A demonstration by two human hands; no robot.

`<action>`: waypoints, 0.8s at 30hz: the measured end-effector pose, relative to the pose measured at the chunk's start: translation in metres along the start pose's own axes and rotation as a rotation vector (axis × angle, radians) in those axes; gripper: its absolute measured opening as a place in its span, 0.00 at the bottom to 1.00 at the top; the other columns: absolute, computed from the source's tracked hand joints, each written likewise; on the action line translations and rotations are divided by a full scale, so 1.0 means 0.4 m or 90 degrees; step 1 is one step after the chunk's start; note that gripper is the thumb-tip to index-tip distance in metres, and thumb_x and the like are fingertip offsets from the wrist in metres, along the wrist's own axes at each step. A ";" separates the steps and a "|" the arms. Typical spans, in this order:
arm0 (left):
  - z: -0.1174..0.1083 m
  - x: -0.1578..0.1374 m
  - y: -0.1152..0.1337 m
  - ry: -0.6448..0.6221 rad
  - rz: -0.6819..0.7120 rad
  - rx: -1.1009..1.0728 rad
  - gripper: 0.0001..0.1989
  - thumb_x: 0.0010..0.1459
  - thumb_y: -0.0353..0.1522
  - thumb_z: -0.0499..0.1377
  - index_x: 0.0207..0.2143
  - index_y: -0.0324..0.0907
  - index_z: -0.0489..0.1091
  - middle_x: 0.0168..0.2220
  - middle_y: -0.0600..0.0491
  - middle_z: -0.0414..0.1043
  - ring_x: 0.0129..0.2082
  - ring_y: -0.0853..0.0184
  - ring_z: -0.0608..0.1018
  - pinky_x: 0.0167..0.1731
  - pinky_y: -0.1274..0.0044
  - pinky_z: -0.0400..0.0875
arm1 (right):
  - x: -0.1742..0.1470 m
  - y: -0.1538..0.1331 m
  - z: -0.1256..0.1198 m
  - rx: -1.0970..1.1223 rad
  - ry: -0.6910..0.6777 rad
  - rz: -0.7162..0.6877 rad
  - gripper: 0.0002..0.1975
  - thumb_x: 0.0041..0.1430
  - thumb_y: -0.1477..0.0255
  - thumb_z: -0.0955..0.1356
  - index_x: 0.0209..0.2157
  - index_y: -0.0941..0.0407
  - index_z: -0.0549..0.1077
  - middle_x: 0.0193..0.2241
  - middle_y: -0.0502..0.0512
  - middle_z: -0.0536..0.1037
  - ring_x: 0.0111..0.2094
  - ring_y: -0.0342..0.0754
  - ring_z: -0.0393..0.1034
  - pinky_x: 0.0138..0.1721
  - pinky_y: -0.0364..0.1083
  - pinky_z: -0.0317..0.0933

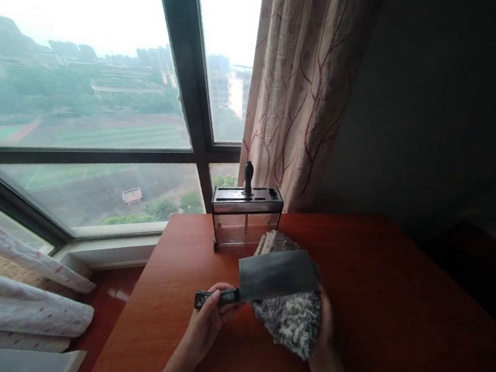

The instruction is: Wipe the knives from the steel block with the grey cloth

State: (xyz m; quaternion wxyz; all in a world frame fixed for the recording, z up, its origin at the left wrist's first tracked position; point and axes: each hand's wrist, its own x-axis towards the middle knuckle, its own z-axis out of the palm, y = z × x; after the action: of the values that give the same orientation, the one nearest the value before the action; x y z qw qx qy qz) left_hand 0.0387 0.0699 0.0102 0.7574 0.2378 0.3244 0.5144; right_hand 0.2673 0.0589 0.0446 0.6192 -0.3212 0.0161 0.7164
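My left hand is closed round the black handle of a cleaver, thumb on top. The broad grey blade points right and lies flat across a shaggy grey-and-white cloth. My right hand grips the right side of the cloth, close to the blade's far end; most of its fingers are hidden behind the cloth and blade. Just beyond stands a clear-sided knife block with a slotted metal top. A single black handle sticks up out of it.
The reddish-brown wooden table spreads under both hands. A large window fills the left, with a patterned curtain behind the knife block. Another curtain hangs low at the left, above a pale edge. The right side is dark.
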 end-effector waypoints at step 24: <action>-0.002 0.010 0.011 0.121 0.042 -0.010 0.11 0.48 0.32 0.68 0.36 0.38 0.75 0.34 0.49 0.79 0.32 0.67 0.80 0.34 0.78 0.75 | -0.014 -0.060 -0.042 -0.520 0.212 -0.600 0.24 0.49 0.62 0.71 0.48 0.56 0.73 0.49 0.59 0.76 0.56 0.62 0.64 0.59 0.60 0.53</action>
State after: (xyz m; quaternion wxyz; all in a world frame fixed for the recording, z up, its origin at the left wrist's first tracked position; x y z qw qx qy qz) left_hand 0.0366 0.0752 0.0118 0.7079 0.1925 0.3827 0.5615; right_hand 0.2964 0.0527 0.0430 0.6843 -0.6107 -0.3048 0.2566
